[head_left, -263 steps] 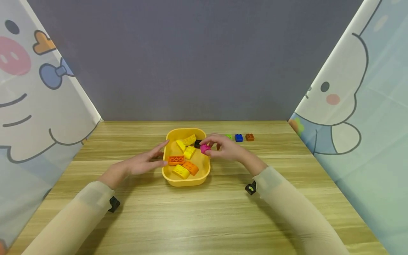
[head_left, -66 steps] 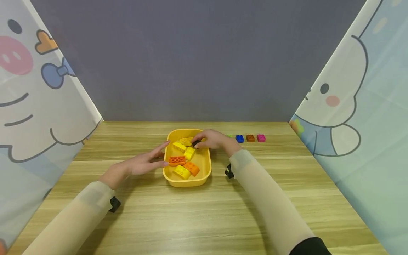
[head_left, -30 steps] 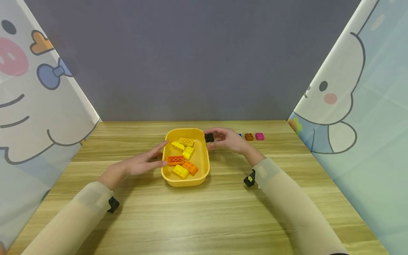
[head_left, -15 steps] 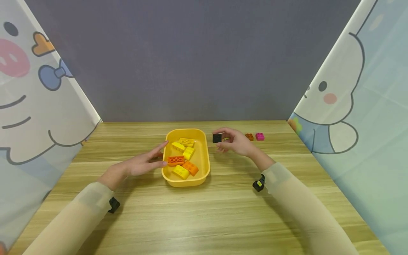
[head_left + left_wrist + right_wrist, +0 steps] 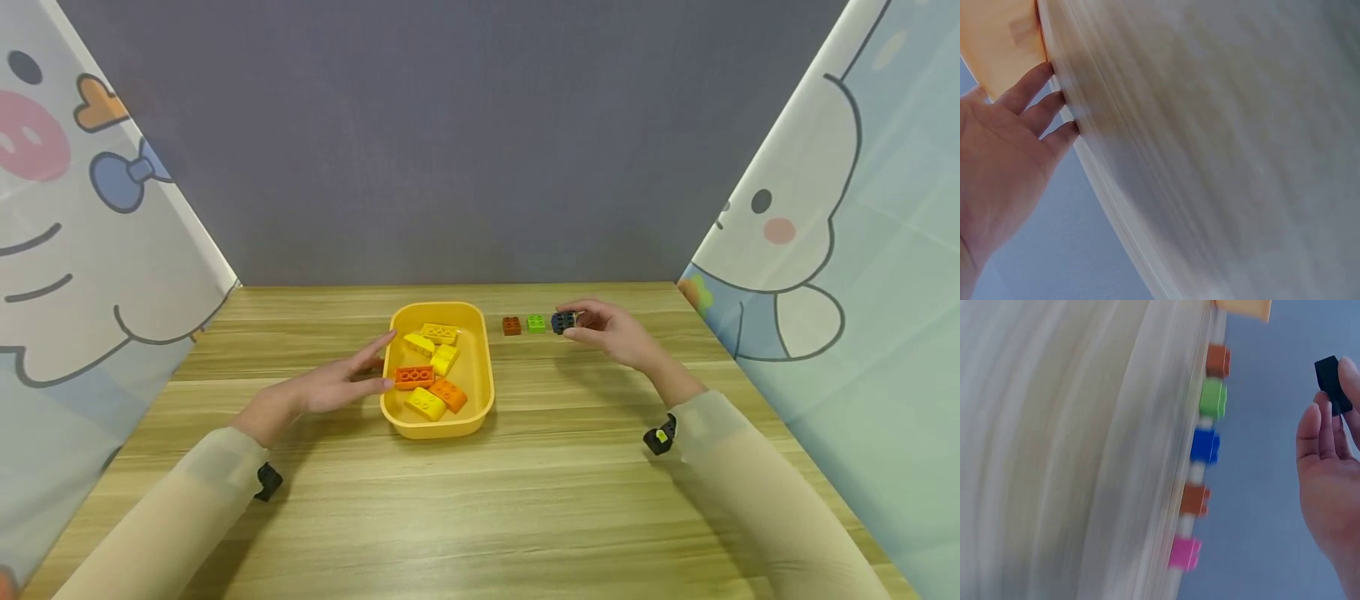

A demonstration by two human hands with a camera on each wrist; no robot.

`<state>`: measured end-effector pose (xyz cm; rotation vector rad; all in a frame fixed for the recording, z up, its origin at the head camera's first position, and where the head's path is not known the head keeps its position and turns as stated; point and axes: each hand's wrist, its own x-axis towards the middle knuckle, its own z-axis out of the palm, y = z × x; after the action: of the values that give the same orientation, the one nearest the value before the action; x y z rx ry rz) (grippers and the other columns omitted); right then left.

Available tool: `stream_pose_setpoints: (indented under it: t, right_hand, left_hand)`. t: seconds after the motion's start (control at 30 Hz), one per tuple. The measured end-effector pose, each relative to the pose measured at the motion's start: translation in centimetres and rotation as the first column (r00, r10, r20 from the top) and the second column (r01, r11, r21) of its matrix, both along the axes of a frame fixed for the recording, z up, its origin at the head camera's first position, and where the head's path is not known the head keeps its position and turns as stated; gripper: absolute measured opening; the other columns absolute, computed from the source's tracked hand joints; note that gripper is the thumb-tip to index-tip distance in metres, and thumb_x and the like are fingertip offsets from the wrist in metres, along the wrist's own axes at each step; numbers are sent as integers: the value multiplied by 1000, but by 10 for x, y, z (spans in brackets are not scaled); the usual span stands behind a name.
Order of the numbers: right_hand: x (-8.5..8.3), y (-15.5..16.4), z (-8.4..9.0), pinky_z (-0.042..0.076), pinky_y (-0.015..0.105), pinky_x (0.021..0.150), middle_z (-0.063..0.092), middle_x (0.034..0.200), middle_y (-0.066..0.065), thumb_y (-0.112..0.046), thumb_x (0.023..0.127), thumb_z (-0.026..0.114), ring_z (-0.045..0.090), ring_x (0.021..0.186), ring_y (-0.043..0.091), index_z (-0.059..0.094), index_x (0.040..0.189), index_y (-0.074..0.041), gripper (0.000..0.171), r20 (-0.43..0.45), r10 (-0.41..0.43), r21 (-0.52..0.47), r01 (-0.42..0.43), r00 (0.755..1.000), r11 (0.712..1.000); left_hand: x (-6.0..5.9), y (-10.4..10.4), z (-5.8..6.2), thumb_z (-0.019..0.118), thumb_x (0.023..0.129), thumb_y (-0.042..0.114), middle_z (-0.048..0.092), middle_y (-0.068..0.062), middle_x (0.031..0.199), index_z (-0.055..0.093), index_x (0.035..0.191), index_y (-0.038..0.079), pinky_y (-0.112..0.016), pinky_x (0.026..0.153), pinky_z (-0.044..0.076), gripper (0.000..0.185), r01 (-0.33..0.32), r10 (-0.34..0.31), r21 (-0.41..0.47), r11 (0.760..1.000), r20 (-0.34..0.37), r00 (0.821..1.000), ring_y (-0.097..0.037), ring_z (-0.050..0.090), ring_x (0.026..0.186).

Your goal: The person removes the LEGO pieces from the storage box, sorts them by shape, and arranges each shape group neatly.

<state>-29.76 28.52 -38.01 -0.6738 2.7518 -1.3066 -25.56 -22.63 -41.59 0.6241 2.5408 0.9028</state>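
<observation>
Here we find the right hand (image 5: 615,333) raised over the far right part of the tabletop (image 5: 480,500), its fingertips pinching one black brick (image 5: 1333,382), which hangs above the row of small bricks rather than resting on the wood. In the right wrist view we count five bricks in that row: a brown brick (image 5: 1217,360) nearest the tray, a green brick (image 5: 1212,398), a blue brick (image 5: 1204,445), a second brown brick (image 5: 1195,499) and a pink brick (image 5: 1185,552), each a little apart from the next. From the head view the hand covers much of this row, so only the first brown and the green show plainly there, with the held piece over the place of the blue one. The left hand (image 5: 326,385) lies flat on the wood, fingers straight and loose, holding nothing, its fingertips touching the left wall of the yellow tray (image 5: 480,392). In the tray we count six bricks, four yellow and two orange. Both wrist views are blurred, and the left one shows only the palm, a strip of tray wall and the tabletop. Open wood lies in front of the tray toward us and between the tray and the row; the row runs close to the far edge, and panels close in the left and right sides.
</observation>
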Motion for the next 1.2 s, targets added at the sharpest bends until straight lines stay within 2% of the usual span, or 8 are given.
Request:
stream_pose_setpoints:
  t: [0.13,0.2,0.47,0.67,0.77,0.87,1.0,1.2]
  right_hand:
    - [1,23,0,54,26,83,70,117,12,-28,106,77,64,99,21,69,148,-12,45,18,-72,47,71,997,996]
    - [1,33,-1,53,26,82,70,117,13,-28,105,78,63,97,21,69,147,-12,45,14,-107,70,106,994,992]
    - [-9,80,-8,53,21,81,71,135,23,-25,109,72,65,105,15,64,153,-8,48,-42,-177,144,181,983,973]
    - [-16,108,-12,52,23,81,66,144,29,-25,113,65,67,115,33,58,157,-2,50,-31,-233,206,235,972,950]
    - [-19,118,-16,55,31,85,60,150,33,-24,114,64,67,120,45,56,158,0,51,11,-252,233,243,968,942]
    - [-24,127,-22,58,46,94,55,154,36,-23,114,63,65,126,52,55,158,1,51,43,-278,261,258,960,930]
    - [-30,134,-29,51,66,111,55,154,39,-18,112,64,60,134,59,56,156,2,49,50,-297,300,269,954,915]
    - [-37,139,-36,43,70,119,57,151,40,-16,111,66,60,135,60,56,157,2,51,35,-289,339,261,957,904]
  left_hand:
    - [0,0,0,56,110,61,36,-30,174,-2,177,43,-78,127,28,90,1,-1,1,1000,-1,1000,-52,36,162]
    - [0,0,0,56,110,62,36,-30,174,-2,177,43,-78,127,29,90,1,-1,0,1000,-1,1000,-52,36,162]
    - [0,-1,0,57,110,61,35,-30,175,-2,177,43,-77,127,28,90,5,-5,8,1000,7,1000,-52,35,162]
    - [0,0,1,57,110,61,34,-29,176,-2,176,45,-76,127,30,90,1,-1,12,1000,22,1000,-51,35,163]
    - [0,0,2,57,110,61,34,-29,175,-2,176,45,-76,127,30,91,3,-3,12,1000,22,1000,-51,35,162]
    - [-1,-1,1,58,110,61,35,-29,175,-2,176,45,-77,127,30,91,4,-5,9,1000,18,1000,-51,35,162]
    - [-1,-1,0,57,110,61,36,-29,175,-2,177,43,-76,127,30,91,10,-10,8,1000,5,1000,-51,36,162]
    - [-1,-1,0,57,111,60,36,-29,175,-2,177,43,-76,127,30,90,11,-11,10,1000,1,1000,-51,36,162]
